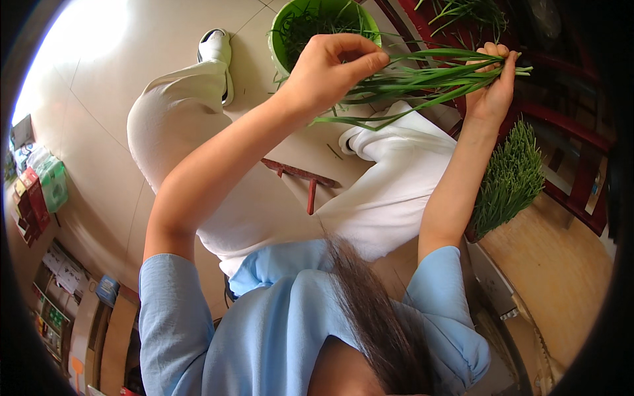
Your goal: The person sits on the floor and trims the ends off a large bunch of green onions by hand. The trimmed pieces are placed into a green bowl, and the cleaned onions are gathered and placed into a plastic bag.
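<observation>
My right hand point(490, 84) is closed around the pale stem ends of a small bunch of garlic chives point(426, 81). The stem ends poke out past its fingers, and the long green leaves fan leftward over my knee. At the leaf side, my left hand point(342, 64) has thumb and forefinger pinched together where a leaf tip meets them; its other fingers are curled and partly hidden. Beyond my left hand stands a light-green bucket point(275, 44) holding loose green leaves point(317, 29). Below my right hand sits a thick bundle of garlic chives point(512, 178).
More chives point(470, 15) lie on dark red wooden furniture point(564, 123) at upper right. A wooden board point(554, 257) is at my right. A thin red bar point(302, 173) shows between my legs. Boxes point(32, 198) and a green bag point(53, 183) stand far left on the tiled floor point(99, 148).
</observation>
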Demonstrator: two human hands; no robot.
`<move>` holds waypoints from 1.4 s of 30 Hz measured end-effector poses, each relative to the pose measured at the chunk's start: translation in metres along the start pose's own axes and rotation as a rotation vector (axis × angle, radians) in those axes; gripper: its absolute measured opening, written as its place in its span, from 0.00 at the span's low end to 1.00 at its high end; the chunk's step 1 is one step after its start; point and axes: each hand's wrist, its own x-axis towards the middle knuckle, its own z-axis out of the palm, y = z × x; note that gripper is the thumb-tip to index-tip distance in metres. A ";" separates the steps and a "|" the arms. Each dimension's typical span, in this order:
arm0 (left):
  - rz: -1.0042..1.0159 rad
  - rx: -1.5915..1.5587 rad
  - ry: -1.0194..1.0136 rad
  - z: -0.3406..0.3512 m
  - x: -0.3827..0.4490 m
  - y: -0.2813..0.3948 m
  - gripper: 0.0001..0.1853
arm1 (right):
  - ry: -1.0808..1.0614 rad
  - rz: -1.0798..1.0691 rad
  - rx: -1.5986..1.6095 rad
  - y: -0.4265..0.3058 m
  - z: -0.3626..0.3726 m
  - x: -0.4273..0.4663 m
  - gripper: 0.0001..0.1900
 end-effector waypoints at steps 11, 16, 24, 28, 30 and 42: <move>-0.234 -0.496 0.426 -0.029 0.005 -0.013 0.08 | 0.037 -0.100 -0.032 -0.001 0.006 -0.001 0.13; -0.134 -0.104 0.252 -0.034 0.003 -0.016 0.21 | -0.162 -0.052 0.162 -0.008 -0.002 -0.001 0.14; 0.038 0.197 0.270 -0.029 -0.017 -0.004 0.17 | -0.301 0.037 0.519 -0.026 -0.003 -0.003 0.16; 0.273 0.209 0.054 -0.015 -0.026 0.006 0.11 | -0.321 0.059 0.537 -0.027 -0.001 -0.004 0.16; 0.320 0.233 -0.047 -0.009 -0.026 0.004 0.09 | -0.324 0.063 0.525 -0.027 -0.001 -0.004 0.16; 0.339 0.177 -0.222 0.010 -0.028 0.001 0.14 | -0.336 0.117 0.560 -0.024 0.005 -0.008 0.14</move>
